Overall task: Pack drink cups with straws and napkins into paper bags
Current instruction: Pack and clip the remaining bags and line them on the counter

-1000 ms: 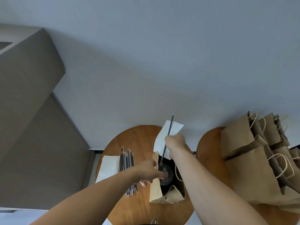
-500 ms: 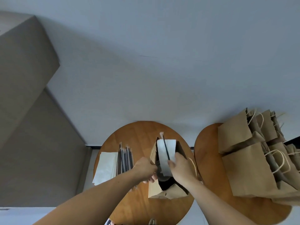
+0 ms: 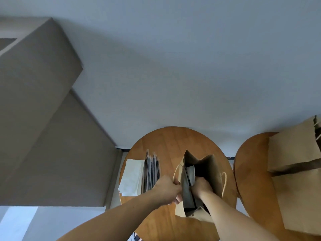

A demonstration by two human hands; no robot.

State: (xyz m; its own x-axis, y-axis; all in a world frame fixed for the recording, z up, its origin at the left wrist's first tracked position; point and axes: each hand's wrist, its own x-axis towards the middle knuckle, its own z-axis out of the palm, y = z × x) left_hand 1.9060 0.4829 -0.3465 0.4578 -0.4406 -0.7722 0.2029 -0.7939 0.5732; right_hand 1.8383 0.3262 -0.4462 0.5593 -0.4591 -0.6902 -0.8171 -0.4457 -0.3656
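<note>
Background: pale grey wall (image 3: 173,75) fills the upper view; a grey-brown cabinet (image 3: 43,119) stands at the left.
Work surface: round wooden table (image 3: 166,145), centre, seen from above.
Second surface: another round wooden table (image 3: 251,153) just beside it on the right, apart from the first.
Task item: open paper bag (image 3: 213,167), brown, upright on the centre table's right half, mouth spread wide. A cord handle (image 3: 225,183) hangs on its right side.
Bag contents: white napkin (image 3: 190,173) stands against the inner left wall. A dark straw (image 3: 188,178) runs alongside it, tilted. The interior below is dark; whether a cup sits there cannot be made out.
Left hand: left hand (image 3: 167,189) is outside the bag, fingers curled, gripping the bag's left wall near the rim.
Right hand: right hand (image 3: 201,186) is inside the bag mouth, fingers curled, pinching the napkin and straw against the left wall.
Supplies, napkins: napkin stack (image 3: 132,178), white, flat on the table's left edge.
Supplies, straws: bundle of wrapped straws (image 3: 151,171) lying side by side, touching the stack's right edge, well left of the bag.
Stock: pile of brown paper bags (image 3: 295,153) on the right table, partly cut off by the frame edge.
</note>
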